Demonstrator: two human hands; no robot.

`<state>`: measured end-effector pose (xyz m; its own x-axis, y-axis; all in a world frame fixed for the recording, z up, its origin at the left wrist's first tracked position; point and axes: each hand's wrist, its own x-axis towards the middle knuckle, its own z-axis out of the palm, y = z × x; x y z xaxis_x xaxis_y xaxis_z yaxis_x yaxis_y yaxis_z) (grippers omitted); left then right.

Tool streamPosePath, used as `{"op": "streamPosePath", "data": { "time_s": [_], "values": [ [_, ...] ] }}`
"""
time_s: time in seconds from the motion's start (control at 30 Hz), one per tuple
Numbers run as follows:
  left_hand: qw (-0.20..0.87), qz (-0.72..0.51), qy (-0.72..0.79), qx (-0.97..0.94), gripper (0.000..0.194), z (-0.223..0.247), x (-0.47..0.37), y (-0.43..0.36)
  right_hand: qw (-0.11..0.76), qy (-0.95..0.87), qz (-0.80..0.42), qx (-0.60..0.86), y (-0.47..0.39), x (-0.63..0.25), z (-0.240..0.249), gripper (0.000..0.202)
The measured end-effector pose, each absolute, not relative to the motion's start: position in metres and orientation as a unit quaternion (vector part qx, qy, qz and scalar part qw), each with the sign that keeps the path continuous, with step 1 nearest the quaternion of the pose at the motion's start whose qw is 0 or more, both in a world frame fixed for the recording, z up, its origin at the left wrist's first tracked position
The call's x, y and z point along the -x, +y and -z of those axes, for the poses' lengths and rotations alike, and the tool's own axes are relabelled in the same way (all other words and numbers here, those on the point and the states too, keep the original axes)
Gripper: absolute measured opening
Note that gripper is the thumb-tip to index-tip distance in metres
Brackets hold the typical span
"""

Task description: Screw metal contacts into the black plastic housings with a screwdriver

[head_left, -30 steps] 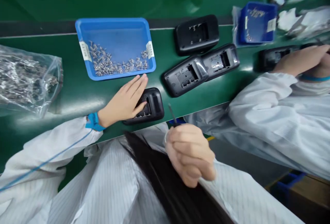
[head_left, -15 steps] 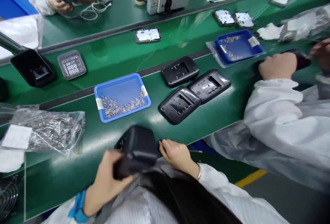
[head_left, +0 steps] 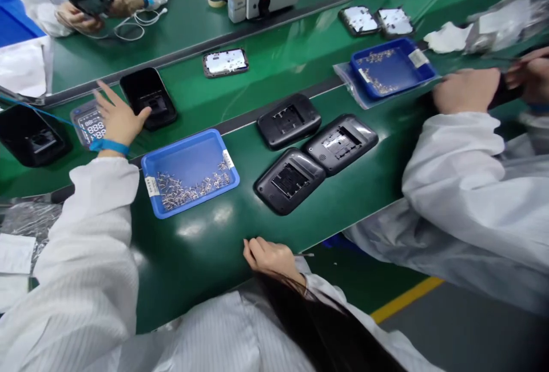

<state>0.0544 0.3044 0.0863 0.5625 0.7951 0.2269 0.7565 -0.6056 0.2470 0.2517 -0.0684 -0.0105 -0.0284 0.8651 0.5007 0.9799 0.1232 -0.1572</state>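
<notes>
My left hand (head_left: 122,118) is stretched over the far belt, its fingers spread and nothing in them. Right by its thumb lies a black plastic device housing (head_left: 148,98), inner side up. Partly under that hand is a grey display unit (head_left: 88,123) with printed digits. My right hand (head_left: 272,259) rests closed at the table's near edge. A thin metal tool (head_left: 306,255) pokes out behind it; its other end is hidden in the fingers. Ahead of my hands stands a blue tray (head_left: 189,158) with small metal parts along its near side.
Three black device housings (head_left: 289,180) lie right of the tray. Another dark housing (head_left: 32,135) is at far left, above a bag of metal parts (head_left: 28,223). A co-worker's hand (head_left: 467,91) works at right beside a second blue tray (head_left: 392,69). Across the belt, another person holds a device (head_left: 92,0).
My left hand has carried the black housing from in front of me to the far belt and let go of it there. My right hand stays closed near the table edge.
</notes>
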Motion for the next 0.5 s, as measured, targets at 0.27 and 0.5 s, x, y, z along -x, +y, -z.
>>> {"op": "streamPosePath", "data": {
  "time_s": [0.27,0.5],
  "values": [
    [0.224,-0.082,0.199,-0.951,0.045,-0.053,-0.096,0.213,0.257,-0.714,0.116,0.641,-0.065,-0.256,0.007,0.031],
    [0.201,-0.01,0.137,-0.97,0.035,-0.046,-0.109,0.198,0.257,-0.709,0.121,0.646,-0.067,-0.255,0.007,0.032]
  ]
}}
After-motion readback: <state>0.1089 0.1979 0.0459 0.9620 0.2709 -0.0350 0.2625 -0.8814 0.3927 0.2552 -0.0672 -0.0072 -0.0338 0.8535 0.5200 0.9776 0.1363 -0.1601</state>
